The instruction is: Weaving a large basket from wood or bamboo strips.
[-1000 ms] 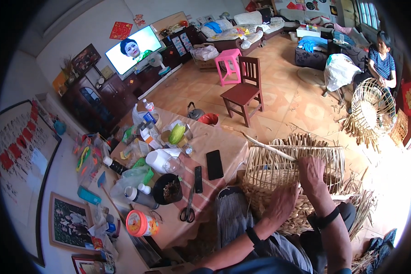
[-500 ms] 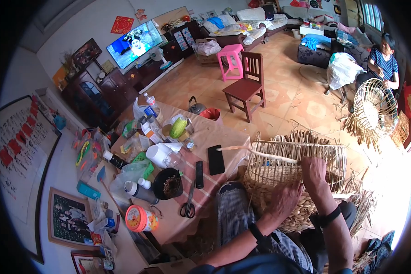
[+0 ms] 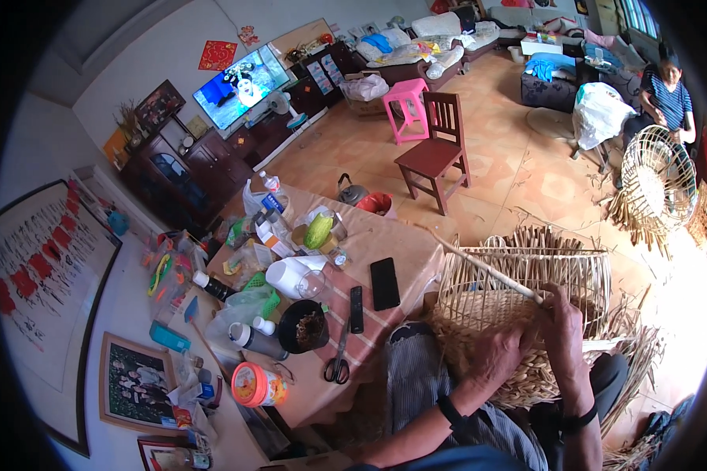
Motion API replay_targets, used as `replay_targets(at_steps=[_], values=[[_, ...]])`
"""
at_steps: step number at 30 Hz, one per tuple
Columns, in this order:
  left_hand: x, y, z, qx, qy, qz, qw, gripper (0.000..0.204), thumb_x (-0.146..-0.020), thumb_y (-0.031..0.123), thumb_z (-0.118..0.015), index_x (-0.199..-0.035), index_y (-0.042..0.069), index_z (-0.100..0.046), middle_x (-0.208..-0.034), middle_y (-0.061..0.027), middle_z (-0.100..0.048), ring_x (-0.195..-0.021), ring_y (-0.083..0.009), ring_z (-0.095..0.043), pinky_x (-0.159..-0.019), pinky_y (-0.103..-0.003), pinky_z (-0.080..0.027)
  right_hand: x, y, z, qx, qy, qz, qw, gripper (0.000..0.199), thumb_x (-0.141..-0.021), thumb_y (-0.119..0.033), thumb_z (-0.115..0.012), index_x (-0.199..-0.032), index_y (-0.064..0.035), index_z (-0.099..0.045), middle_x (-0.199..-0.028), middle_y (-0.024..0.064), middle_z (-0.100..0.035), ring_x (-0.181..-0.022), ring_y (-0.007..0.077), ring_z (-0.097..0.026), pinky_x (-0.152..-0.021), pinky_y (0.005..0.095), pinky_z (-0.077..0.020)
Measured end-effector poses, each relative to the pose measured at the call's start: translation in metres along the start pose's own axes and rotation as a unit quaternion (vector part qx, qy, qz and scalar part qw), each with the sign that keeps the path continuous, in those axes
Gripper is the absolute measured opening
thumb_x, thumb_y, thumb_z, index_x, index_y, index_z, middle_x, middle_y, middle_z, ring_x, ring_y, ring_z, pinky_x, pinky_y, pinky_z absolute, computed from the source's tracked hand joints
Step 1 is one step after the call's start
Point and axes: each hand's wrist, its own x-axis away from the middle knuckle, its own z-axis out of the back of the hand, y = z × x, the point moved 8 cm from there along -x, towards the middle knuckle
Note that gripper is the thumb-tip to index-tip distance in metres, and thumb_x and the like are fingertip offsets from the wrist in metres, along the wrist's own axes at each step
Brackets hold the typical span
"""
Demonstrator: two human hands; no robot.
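Observation:
A half-woven bamboo basket (image 3: 526, 286) rests on my lap, its open frame tilted away from me. My left hand (image 3: 496, 355) presses against the woven lower side of the basket. My right hand (image 3: 562, 326) grips a long pale bamboo strip (image 3: 479, 263) that slants up to the left across the basket's rim. Loose bamboo strips (image 3: 632, 345) stick out from under the basket on the right.
A cluttered low table (image 3: 385, 243) on my left holds a black phone (image 3: 384, 283), a remote, scissors (image 3: 338, 366), bottles, a dark bowl (image 3: 302, 326) and an orange-lidded tub (image 3: 257, 385). A wooden chair (image 3: 436, 153) and pink stool stand behind. Another person (image 3: 668, 94) weaves a round basket (image 3: 656, 184) at far right.
My right hand has slid along the bamboo strip, which now slants further up and left over the basket's rim. The view has shifted a little; my left hand stays on the weave.

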Motion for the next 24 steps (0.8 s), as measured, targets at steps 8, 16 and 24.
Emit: replay_targets(at_steps=[8, 16, 24], values=[[-0.002, -0.004, -0.004, -0.014, 0.014, 0.005, 1.0, 0.015, -0.092, 0.023, -0.073, -0.092, 0.009, -0.067, -0.07, -0.0114, -0.067, -0.063, -0.0292, -0.068, -0.059, -0.041, -0.054, 0.03, 0.043, 0.011, -0.144, 0.086, -0.143, 0.975, 0.017, -0.096, -0.004, -0.071, -0.109, -0.0007, -0.061, -0.082, 0.0093, -0.074, -0.063, 0.0131, -0.068, -0.055, 0.0244, -0.0521], [-0.006, -0.008, 0.002, 0.058, 0.027, 0.017, 0.998, 0.019, -0.098, 0.027, -0.068, -0.096, 0.007, -0.071, -0.071, -0.0139, -0.069, -0.064, -0.0306, -0.069, -0.057, -0.042, -0.053, 0.021, 0.085, 0.002, -0.549, 0.096, -0.195, 0.807, 0.02, -0.096, -0.007, -0.071, -0.109, -0.0023, -0.057, -0.079, 0.0078, -0.069, -0.054, 0.0136, -0.061, -0.05, 0.0254, -0.0524], [0.003, -0.015, -0.008, 0.052, -0.042, 0.048, 0.997, 0.017, -0.1, 0.025, -0.066, -0.098, 0.01, -0.073, -0.072, -0.0127, -0.07, -0.065, -0.0307, -0.07, -0.06, -0.041, -0.054, 0.124, 0.059, 0.016, -0.478, 0.027, -0.246, 0.843, 0.028, -0.089, -0.012, -0.08, -0.101, -0.004, -0.056, -0.073, 0.0066, -0.069, -0.049, 0.0126, -0.06, -0.046, 0.025, -0.0489]])
